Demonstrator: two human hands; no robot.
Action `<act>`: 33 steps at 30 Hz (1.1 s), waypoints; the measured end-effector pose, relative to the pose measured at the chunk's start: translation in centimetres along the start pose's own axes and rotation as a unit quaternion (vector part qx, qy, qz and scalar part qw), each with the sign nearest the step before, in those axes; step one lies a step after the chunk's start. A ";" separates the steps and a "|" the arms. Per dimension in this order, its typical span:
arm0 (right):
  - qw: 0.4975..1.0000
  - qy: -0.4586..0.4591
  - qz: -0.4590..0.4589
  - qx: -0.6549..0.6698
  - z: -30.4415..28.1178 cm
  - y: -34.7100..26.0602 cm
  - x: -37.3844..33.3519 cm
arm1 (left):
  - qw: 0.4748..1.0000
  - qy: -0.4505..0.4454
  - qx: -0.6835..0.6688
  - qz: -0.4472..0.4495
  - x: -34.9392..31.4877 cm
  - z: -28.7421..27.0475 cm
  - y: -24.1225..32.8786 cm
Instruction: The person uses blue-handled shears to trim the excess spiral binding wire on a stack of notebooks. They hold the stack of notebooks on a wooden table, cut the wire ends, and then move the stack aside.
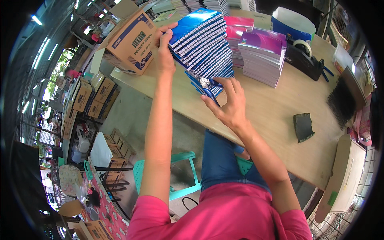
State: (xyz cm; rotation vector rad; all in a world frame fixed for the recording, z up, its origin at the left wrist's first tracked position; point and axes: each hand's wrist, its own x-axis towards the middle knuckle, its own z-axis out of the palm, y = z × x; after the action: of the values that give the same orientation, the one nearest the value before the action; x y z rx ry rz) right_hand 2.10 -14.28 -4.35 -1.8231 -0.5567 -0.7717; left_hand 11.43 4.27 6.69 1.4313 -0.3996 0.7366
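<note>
The near edge of the desk (276,116) runs slantwise from beside the cardboard box (134,44) at its left end to the near right corner, where a long cardboard piece (340,180) stands just outside. A stack of blue spiral notebooks (208,48) rises near the left part of that edge, its wire bindings facing the person and its lower layers fanned unevenly. Behind and to its right, pink notebooks (235,44) and purple notebooks (262,60) close off that side. The desk's pale top shows from the purple stack down to the near edge and rightward to a dark block (303,128), giving the right hand room to draw back. Along the right edge are a bundle of black wire coils (342,100), a second pair of pliers (326,71) and a black tape dispenser (298,60).

The left arm reaches out nearly straight; the left hand (165,48) rests against the blue stack's upper left corner, fingers bent, though whether they pinch is unclear. The right elbow is bent, and the right hand (230,100) grasps blue-handled pliers (214,96), thumb and fingers on parted handles, the metal head at the bindings low on the stack.
</note>
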 end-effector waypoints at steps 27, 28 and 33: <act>1.000 0.022 0.004 -0.019 1.4 -1.3 1.9 | 0.999 0.026 -0.014 0.012 -0.8 0.0 0.4; 1.000 0.020 0.012 -0.012 1.6 -1.2 1.9 | 0.999 0.027 -0.017 0.008 -0.9 0.1 0.5; 0.999 0.004 0.044 0.017 1.5 -1.7 2.1 | 0.999 0.039 -0.015 0.023 -0.7 0.1 0.4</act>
State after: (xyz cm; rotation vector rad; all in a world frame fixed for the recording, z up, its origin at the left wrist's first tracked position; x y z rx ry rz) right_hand 2.79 -12.28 -2.14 -1.7995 -0.4781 -0.7053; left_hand 10.69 4.04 6.58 1.3645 -0.3819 0.8175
